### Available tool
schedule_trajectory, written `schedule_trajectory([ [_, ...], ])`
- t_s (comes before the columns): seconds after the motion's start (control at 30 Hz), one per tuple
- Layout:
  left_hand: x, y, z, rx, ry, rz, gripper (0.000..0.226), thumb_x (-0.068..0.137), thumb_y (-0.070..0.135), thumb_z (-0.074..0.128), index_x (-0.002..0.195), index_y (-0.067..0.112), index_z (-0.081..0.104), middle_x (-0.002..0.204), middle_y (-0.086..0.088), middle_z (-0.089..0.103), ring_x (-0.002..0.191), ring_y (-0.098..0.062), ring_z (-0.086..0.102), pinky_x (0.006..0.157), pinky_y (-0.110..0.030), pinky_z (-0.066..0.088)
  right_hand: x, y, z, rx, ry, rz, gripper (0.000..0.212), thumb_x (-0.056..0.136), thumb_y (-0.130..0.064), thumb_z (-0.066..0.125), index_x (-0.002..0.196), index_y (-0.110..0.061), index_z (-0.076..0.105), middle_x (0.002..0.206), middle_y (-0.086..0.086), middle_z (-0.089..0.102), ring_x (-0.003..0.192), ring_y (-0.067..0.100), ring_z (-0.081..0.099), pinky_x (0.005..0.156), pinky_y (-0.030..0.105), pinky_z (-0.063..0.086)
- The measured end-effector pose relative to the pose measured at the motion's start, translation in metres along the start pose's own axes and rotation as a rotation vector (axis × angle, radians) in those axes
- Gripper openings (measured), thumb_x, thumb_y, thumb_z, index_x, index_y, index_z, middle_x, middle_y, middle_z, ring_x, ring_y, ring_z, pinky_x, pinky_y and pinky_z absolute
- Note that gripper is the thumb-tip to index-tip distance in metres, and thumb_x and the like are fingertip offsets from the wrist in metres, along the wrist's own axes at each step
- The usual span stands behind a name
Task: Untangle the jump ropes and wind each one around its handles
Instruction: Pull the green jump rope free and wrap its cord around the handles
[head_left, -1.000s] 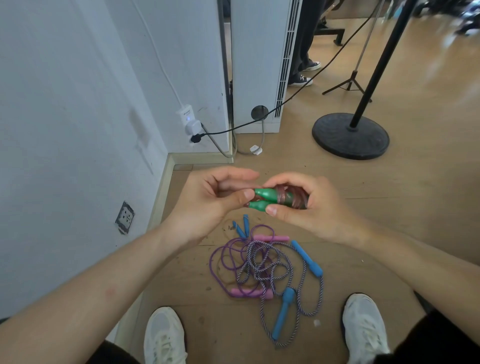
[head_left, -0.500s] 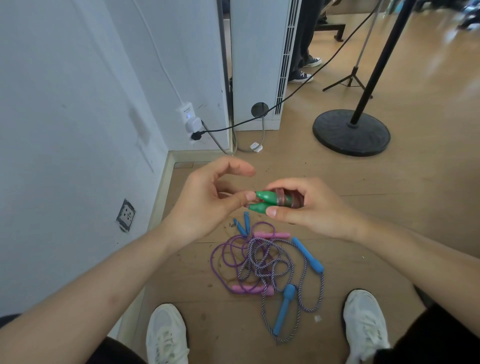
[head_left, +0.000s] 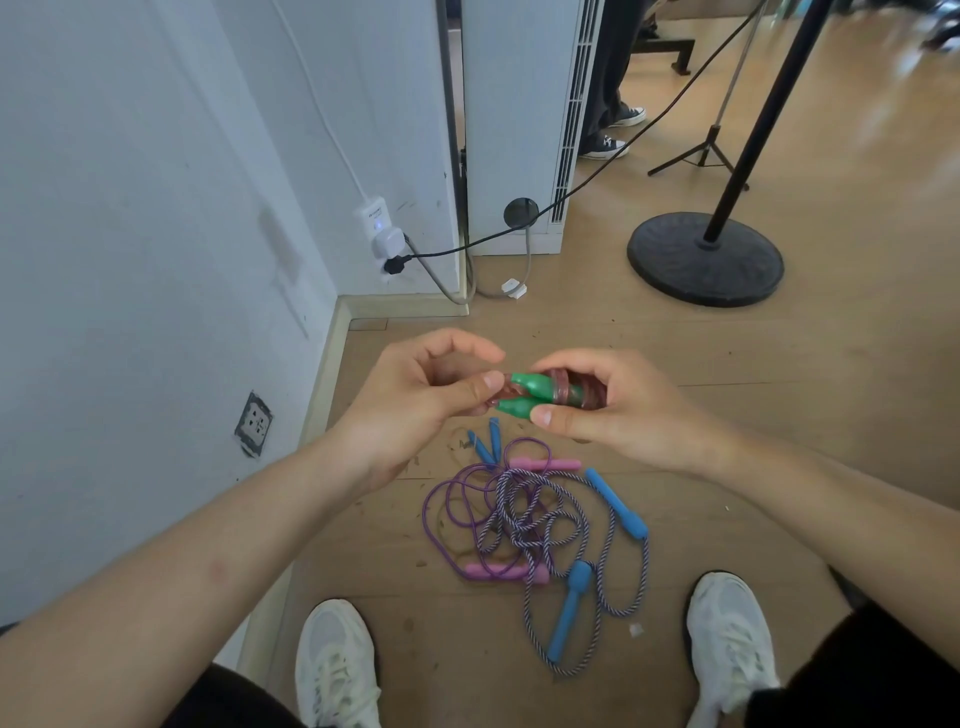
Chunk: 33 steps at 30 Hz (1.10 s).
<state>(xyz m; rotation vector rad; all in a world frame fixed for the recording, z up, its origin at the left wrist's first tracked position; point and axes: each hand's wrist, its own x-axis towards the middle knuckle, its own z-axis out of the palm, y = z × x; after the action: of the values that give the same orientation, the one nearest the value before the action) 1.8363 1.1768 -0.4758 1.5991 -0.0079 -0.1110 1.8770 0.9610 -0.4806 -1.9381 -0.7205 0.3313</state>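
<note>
Centre frame: green handles (head_left: 524, 396) side by side, smooth plastic, tapered tips. Reddish translucent rope (head_left: 563, 392) coiled tight round them. Right hand (head_left: 628, 410) curls round coiled bundle. Left hand (head_left: 415, 405) pinches loose rope end by tips. Lower centre, on floor: tangle of purple jump rope (head_left: 498, 571), pink handles, and striped jump rope (head_left: 618, 504), blue handles. Scuffed wood-look floor (head_left: 805, 415); white wall (head_left: 130, 260) left; round black stand base (head_left: 675, 270) upper right.

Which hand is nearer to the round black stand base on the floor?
Right. The right hand, gripping the green plastic handles, is below-left of the round black stand base; the left hand, pinching their reddish rope, is further left.
</note>
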Motion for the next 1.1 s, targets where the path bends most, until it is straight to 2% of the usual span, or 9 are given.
schedule_trajectory([
  [0.17, 0.0, 0.005, -0.002, 0.161, -0.097, 0.176, 0.015, 0.088, -0.007, 0.065, 0.093, 0.007, 0.069, 0.079, 0.002, 0.072, 0.074, -0.011, 0.066, 0.073, -0.021, 0.052, 0.0, -0.001, 0.0, 0.144, -0.032, 0.093, 0.024, 0.086, -0.012, 0.074, 0.11, -0.016, 0.07, 0.086, 0.003, 0.066, 0.071, 0.003, 0.062, 0.062, 0.022, 0.053],
  [0.3, -0.004, 0.009, -0.004, 0.353, -0.14, 0.291, 0.022, 0.083, -0.008, 0.072, 0.1, 0.005, 0.076, 0.086, -0.006, 0.076, 0.079, -0.015, 0.07, 0.076, -0.024, 0.055, -0.002, -0.002, 0.001, 0.201, -0.068, 0.121, 0.019, 0.086, -0.009, 0.072, 0.105, -0.01, 0.07, 0.081, 0.006, 0.063, 0.068, 0.013, 0.062, 0.057, 0.021, 0.053],
  [0.37, -0.006, 0.01, -0.004, 0.382, -0.123, 0.317, 0.024, 0.08, -0.007, 0.076, 0.099, 0.007, 0.078, 0.086, -0.005, 0.077, 0.079, -0.016, 0.071, 0.078, -0.028, 0.057, -0.002, -0.003, 0.0, 0.229, -0.065, 0.124, 0.016, 0.087, -0.008, 0.072, 0.102, -0.011, 0.07, 0.077, 0.001, 0.063, 0.066, 0.008, 0.062, 0.057, 0.018, 0.051],
  [0.53, -0.005, 0.012, -0.005, 0.469, -0.114, 0.368, 0.011, 0.084, 0.004, 0.076, 0.093, 0.009, 0.077, 0.087, -0.003, 0.077, 0.081, -0.021, 0.072, 0.078, -0.04, 0.059, -0.002, -0.003, 0.001, 0.08, -0.027, 0.073, 0.02, 0.086, -0.016, 0.075, 0.105, -0.016, 0.071, 0.08, -0.002, 0.066, 0.07, 0.003, 0.059, 0.064, 0.022, 0.051],
  [0.63, -0.001, 0.007, -0.007, 0.51, -0.108, 0.351, 0.005, 0.092, 0.012, 0.068, 0.095, 0.014, 0.072, 0.095, -0.002, 0.071, 0.087, -0.018, 0.069, 0.08, -0.035, 0.057, -0.002, -0.002, 0.002, 0.039, 0.012, 0.05, 0.026, 0.086, -0.017, 0.075, 0.111, -0.017, 0.069, 0.087, -0.002, 0.068, 0.073, 0.0, 0.06, 0.066, 0.019, 0.05],
  [0.73, 0.004, 0.007, -0.009, 0.356, -0.016, 0.271, 0.008, 0.098, 0.014, 0.059, 0.099, 0.011, 0.066, 0.098, -0.01, 0.07, 0.091, -0.02, 0.069, 0.079, -0.03, 0.056, -0.002, 0.002, 0.003, 0.115, 0.062, 0.04, 0.032, 0.085, -0.01, 0.075, 0.114, -0.017, 0.064, 0.096, -0.007, 0.065, 0.069, -0.006, 0.061, 0.061, 0.01, 0.046],
  [0.83, 0.007, 0.01, -0.01, 0.046, 0.113, 0.121, 0.012, 0.1, 0.008, 0.052, 0.097, 0.009, 0.064, 0.094, -0.009, 0.072, 0.087, -0.017, 0.07, 0.076, -0.027, 0.058, 0.001, 0.007, 0.001, 0.11, 0.072, 0.031, 0.026, 0.086, -0.012, 0.075, 0.105, -0.024, 0.062, 0.09, -0.011, 0.066, 0.069, -0.003, 0.062, 0.061, 0.01, 0.045],
  [1.03, 0.01, 0.014, -0.01, -0.15, 0.158, 0.028, 0.014, 0.101, 0.008, 0.05, 0.094, 0.005, 0.061, 0.089, -0.009, 0.066, 0.079, -0.018, 0.065, 0.072, -0.027, 0.058, 0.005, 0.012, 0.002, 0.128, 0.045, 0.037, 0.033, 0.085, -0.015, 0.075, 0.116, -0.021, 0.063, 0.111, -0.006, 0.071, 0.105, 0.006, 0.065, 0.093, 0.02, 0.048],
  [1.1, 0.01, 0.015, -0.011, -0.153, 0.132, 0.036, 0.011, 0.1, 0.009, 0.052, 0.097, 0.004, 0.062, 0.089, -0.01, 0.064, 0.079, -0.019, 0.065, 0.073, -0.028, 0.059, 0.006, 0.013, 0.004, 0.149, 0.021, 0.047, 0.037, 0.086, -0.017, 0.074, 0.12, -0.021, 0.062, 0.112, -0.006, 0.07, 0.105, 0.007, 0.065, 0.091, 0.022, 0.049],
])
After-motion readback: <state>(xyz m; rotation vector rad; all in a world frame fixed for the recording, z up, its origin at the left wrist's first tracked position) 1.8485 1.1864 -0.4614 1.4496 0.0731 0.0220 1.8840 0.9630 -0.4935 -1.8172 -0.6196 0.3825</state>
